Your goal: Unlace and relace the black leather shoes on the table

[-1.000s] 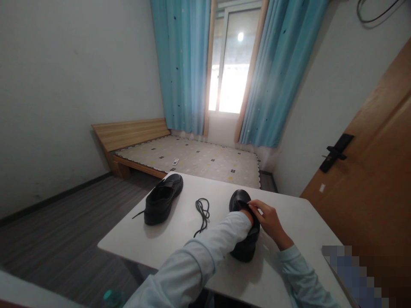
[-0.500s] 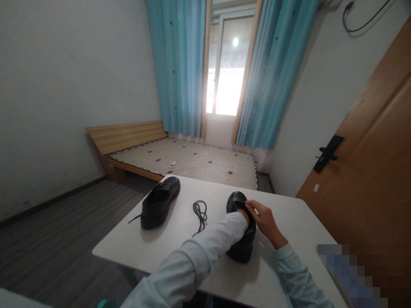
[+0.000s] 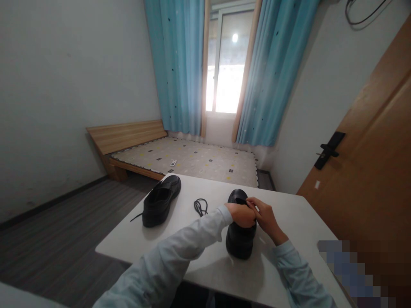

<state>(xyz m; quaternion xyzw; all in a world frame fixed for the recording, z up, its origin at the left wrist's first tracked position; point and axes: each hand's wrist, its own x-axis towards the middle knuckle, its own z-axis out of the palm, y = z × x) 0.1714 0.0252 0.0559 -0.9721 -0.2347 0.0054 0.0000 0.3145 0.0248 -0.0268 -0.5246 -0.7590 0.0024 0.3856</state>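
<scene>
On the right part of the white table (image 3: 144, 248) a black shoe (image 3: 239, 244) points away from me. My left hand (image 3: 242, 214) lies across its opening, with the fingertips hidden near my right hand. Pinched together at the shoe's right upper edge are the fingers of my right hand (image 3: 263, 216), by the tongue; what they grip is too small to tell. A second black shoe (image 3: 157, 207) stands at the table's left, a lace end sticking out at its heel. Between the shoes lies a looped black shoelace (image 3: 201, 206), partly behind my left sleeve.
Beyond the table is a bed (image 3: 192, 160) with a patterned mattress and a small white object (image 3: 173, 163) on it. Blue curtains (image 3: 180, 68) flank the window. A wooden door (image 3: 362, 171) with a black handle is at the right. A blurred patch covers the lower right.
My left hand has come up out of the shoe's opening and now lies across it, its forearm shifted left and lower. My right hand stays nearly in place.
</scene>
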